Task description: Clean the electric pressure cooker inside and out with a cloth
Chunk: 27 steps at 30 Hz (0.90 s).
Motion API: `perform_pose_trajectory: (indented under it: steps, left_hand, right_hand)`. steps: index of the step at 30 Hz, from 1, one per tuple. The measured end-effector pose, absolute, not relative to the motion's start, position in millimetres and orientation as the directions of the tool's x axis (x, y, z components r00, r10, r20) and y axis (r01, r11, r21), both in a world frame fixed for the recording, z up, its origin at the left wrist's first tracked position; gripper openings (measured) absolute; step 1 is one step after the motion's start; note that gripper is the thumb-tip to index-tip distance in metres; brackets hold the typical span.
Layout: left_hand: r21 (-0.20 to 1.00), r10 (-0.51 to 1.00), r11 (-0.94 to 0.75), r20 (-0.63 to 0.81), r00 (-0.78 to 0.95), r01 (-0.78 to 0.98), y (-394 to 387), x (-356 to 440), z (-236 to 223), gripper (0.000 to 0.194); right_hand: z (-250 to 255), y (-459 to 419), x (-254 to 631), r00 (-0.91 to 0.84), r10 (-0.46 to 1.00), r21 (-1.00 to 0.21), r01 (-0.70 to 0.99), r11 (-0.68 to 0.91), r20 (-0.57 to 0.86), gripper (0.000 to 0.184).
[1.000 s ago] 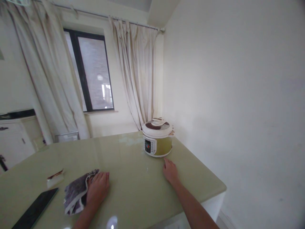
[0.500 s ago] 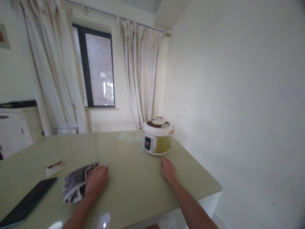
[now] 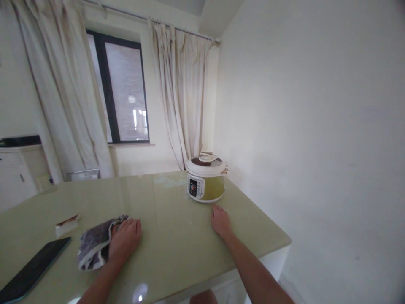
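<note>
My left hand (image 3: 125,238) rests on the table with its fingers curled, closed on the right edge of a crumpled grey-and-white patterned cloth (image 3: 93,245). The thumb side is partly hidden in the folds. Just in front of a white and olive-green electric pressure cooker (image 3: 207,179), my right hand (image 3: 220,219) lies on the tabletop, its fingers curled together and nothing visible in them. It does not grip the cooker. The cooker stands upright with its lid on, and its control panel faces to the front left.
Left of the cloth, a dark flat panel (image 3: 36,268) lies on the greenish glossy table (image 3: 171,245). A small clear-and-brown packet (image 3: 67,226) sits behind it. A white wall (image 3: 300,147) runs along the right, and curtains (image 3: 182,93) hang by the window.
The view has turned slightly to the right, so everything sits a little further left. Both hands, the cloth and the cooker keep their places on the table.
</note>
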<state>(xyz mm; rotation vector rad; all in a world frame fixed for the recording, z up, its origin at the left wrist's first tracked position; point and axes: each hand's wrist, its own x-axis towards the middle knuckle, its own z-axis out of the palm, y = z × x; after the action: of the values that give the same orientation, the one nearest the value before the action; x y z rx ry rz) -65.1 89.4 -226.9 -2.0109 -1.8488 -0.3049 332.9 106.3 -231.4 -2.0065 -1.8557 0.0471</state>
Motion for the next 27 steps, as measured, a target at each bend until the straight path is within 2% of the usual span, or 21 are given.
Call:
perform_pose_trajectory:
  steps: [7, 17, 23, 27]
  left_hand:
    - [-0.108, 0.896, -0.061, 0.433, 0.102, 0.992, 87.2, -63.6, -224.4, 0.047]
    - [-0.204, 0.914, -0.060, 0.382, 0.136, 0.977, 85.4, -62.9, -220.9, 0.050]
    - [-0.151, 0.924, -0.039, 0.372, 0.093, 0.988, 84.5, -61.1, -218.8, 0.051]
    - [-0.162, 0.931, -0.070, 0.343, 0.123, 0.984, 84.5, -62.0, -218.3, 0.053]
  right_hand:
    - [-232.8, 108.0, 332.9, 0.126, 0.963, -0.317, 0.947, -0.045, 0.238, 0.045]
    - [-232.2, 106.3, 333.1, 0.126, 0.958, -0.329, 0.944, -0.035, 0.259, 0.043]
    - [-235.9, 108.9, 334.1, 0.117, 0.958, -0.329, 0.944, -0.025, 0.263, 0.045]
    - [-236.8, 109.6, 334.6, 0.117, 0.959, -0.330, 0.944, -0.026, 0.258, 0.045]
